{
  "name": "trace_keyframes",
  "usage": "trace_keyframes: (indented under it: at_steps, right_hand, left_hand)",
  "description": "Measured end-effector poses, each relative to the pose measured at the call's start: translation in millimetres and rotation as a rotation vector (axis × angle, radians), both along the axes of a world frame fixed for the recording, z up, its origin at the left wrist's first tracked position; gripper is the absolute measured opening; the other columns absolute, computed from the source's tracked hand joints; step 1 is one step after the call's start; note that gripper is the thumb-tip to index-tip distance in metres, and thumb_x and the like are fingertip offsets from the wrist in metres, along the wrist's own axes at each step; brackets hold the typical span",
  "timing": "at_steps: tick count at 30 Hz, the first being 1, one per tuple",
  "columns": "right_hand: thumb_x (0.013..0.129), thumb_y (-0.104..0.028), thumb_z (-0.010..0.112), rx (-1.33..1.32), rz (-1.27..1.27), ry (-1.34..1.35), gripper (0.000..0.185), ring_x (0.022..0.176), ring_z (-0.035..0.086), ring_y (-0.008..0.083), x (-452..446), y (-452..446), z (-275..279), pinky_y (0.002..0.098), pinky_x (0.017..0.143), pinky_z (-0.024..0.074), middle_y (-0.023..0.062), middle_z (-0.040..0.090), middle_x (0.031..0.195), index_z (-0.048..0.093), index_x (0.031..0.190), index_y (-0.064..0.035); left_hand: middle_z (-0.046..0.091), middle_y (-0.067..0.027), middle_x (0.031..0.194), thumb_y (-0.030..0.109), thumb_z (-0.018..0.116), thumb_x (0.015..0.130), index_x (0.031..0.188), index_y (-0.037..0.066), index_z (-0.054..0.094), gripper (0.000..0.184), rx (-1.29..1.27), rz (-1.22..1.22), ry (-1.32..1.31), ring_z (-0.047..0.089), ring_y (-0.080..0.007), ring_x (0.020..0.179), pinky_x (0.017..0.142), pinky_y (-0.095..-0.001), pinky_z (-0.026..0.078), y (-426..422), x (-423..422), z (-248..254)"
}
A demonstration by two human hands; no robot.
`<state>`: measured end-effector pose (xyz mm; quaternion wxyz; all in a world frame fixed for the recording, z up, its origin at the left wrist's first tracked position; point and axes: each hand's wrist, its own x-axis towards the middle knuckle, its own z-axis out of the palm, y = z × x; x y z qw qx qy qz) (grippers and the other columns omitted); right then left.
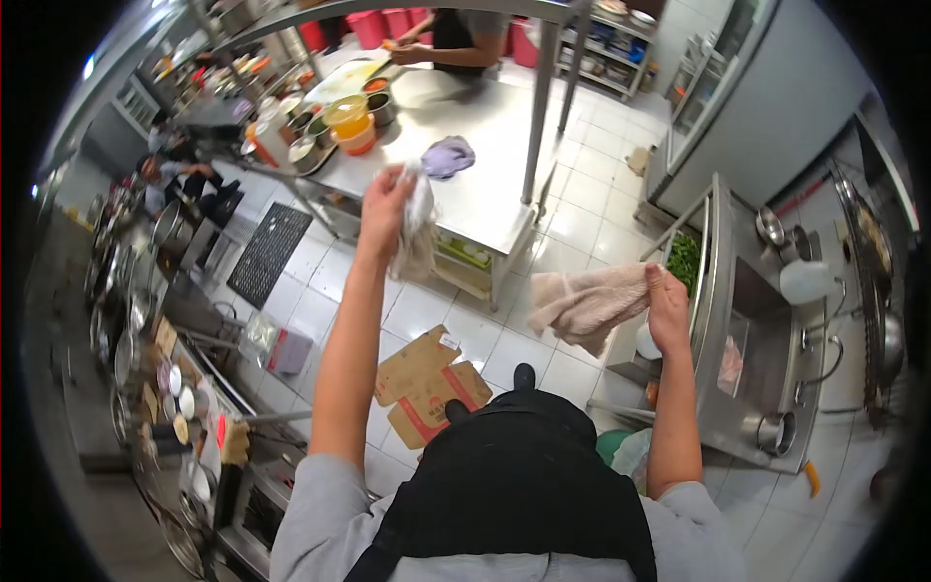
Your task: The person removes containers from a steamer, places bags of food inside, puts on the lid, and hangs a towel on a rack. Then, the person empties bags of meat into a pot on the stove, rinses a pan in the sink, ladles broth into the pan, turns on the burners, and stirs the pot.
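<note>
My left hand (390,194) is raised near the front edge of the steel table, its fingers closed on a whitish cloth (417,233) that hangs down from them. On the other side, my right hand (667,308) grips the end of a beige-pink cloth (590,303), which stretches out toward the middle, above the floor and close to the sink. A crumpled purple cloth (447,157) lies on the table (495,204) just beyond my left hand. Both arms are held well apart.
Orange and yellow tubs (351,124) stand on the table. Behind it a co-worker's hands (412,53) hold something. A flattened cardboard box (432,386) lies by my feet. At right is a steel sink (752,339) beside green leaves (683,262); a cluttered counter runs left.
</note>
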<state>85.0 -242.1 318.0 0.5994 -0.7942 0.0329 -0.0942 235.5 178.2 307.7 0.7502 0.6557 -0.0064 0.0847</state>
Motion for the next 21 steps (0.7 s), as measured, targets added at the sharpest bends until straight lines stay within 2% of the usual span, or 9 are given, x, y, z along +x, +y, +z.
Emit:
trace_keyframes:
  at_steps: [5,9,11,12,13,16,18,20,21]
  right_hand:
    - [0.098,-0.032,0.069,0.263,-0.037,0.062,0.032,0.082,0.059,0.0084,-7.4,-23.8,-10.3,0.0248,0.077,0.0475,0.0001,0.068,0.089,0.071,0.103,-0.0004]
    - [0.092,-0.020,0.076,0.391,0.052,0.053,0.019,0.081,0.058,0.0076,11.3,-37.2,-6.2,0.0243,0.076,0.0462,-0.0004,0.066,0.083,0.067,0.092,-0.0029]
    - [0.091,-0.017,0.077,0.482,0.081,-0.008,0.019,0.079,0.056,0.0073,23.5,-34.1,-12.3,0.0245,0.075,0.0457,-0.0013,0.063,0.079,0.064,0.086,-0.0040]
    - [0.088,-0.020,0.080,0.425,0.057,-0.013,0.025,0.075,0.054,0.0067,29.8,-26.6,-6.7,0.0247,0.072,0.0454,-0.0027,0.059,0.075,0.059,0.082,-0.0063]
    - [0.088,-0.021,0.081,0.448,0.071,0.016,0.027,0.074,0.053,0.0065,37.7,-22.7,-5.2,0.0244,0.070,0.0451,-0.0028,0.059,0.075,0.059,0.082,-0.0065]
    - [0.084,-0.029,0.085,0.384,0.087,0.046,0.036,0.069,0.049,0.0053,62.9,-27.0,-8.4,0.0234,0.062,0.0423,-0.0037,0.055,0.074,0.056,0.081,-0.0076]
    - [0.083,-0.031,0.085,0.298,0.143,0.008,0.037,0.068,0.047,0.0050,77.8,-46.0,2.6,0.0237,0.061,0.0413,-0.0042,0.054,0.074,0.056,0.081,-0.0076]
    - [0.082,-0.031,0.086,0.238,0.254,0.041,0.039,0.069,0.047,0.0048,89.5,-70.1,25.0,0.0241,0.061,0.0404,-0.0045,0.053,0.073,0.055,0.080,-0.0080]
    - [0.081,-0.032,0.086,0.229,0.341,0.095,0.040,0.071,0.047,0.0046,94.2,-82.9,37.0,0.0244,0.062,0.0402,-0.0045,0.053,0.073,0.054,0.079,-0.0084]
  left_hand:
    - [0.070,-0.0087,0.105,0.018,0.068,0.096,0.121,-0.003,0.064,0.033,0.130,-0.174,-0.166,0.063,-0.0127,0.092,0.081,-0.0272,0.051,-30.2,131.6,18.8]
    - [0.070,-0.0132,0.108,0.026,0.067,0.097,0.125,-0.002,0.063,0.040,0.868,0.052,-0.240,0.065,-0.0169,0.095,0.085,-0.0314,0.052,-80.1,135.8,15.2]
    - [0.066,-0.0078,0.104,0.031,0.072,0.092,0.130,0.002,0.059,0.050,0.424,-0.502,-0.045,0.063,-0.0182,0.084,0.081,-0.0308,0.051,-134.8,50.3,24.7]
    - [0.065,-0.0077,0.108,0.020,0.070,0.088,0.131,0.002,0.055,0.049,0.438,-0.664,-0.082,0.062,-0.0193,0.103,0.090,-0.0344,0.052,-167.1,7.8,9.2]
    - [0.063,-0.0095,0.109,0.010,0.071,0.086,0.133,0.003,0.053,0.050,0.315,-0.810,-0.111,0.060,-0.0192,0.106,0.089,-0.0347,0.052,-199.1,-38.7,8.7]
    - [0.064,-0.0136,0.098,0.006,0.068,0.088,0.123,0.003,0.059,0.036,0.569,-0.732,-0.215,0.063,-0.0246,0.093,0.082,-0.0374,0.052,-249.4,-80.8,-14.1]
    - [0.065,-0.0190,0.088,0.013,0.067,0.090,0.119,0.003,0.062,0.031,0.622,-0.701,-0.183,0.065,-0.0353,0.079,0.074,-0.0408,0.052,-252.6,-67.3,-42.1]
    - [0.067,-0.0197,0.085,0.008,0.060,0.093,0.110,0.000,0.066,0.019,0.547,-0.625,-0.155,0.067,-0.0292,0.077,0.070,-0.0389,0.051,-227.7,-44.1,-29.2]
    - [0.068,-0.0138,0.082,0.010,0.057,0.099,0.111,-0.002,0.066,0.019,0.604,-0.600,-0.020,0.064,-0.0197,0.075,0.070,-0.0344,0.051,-212.4,-33.9,-0.6]
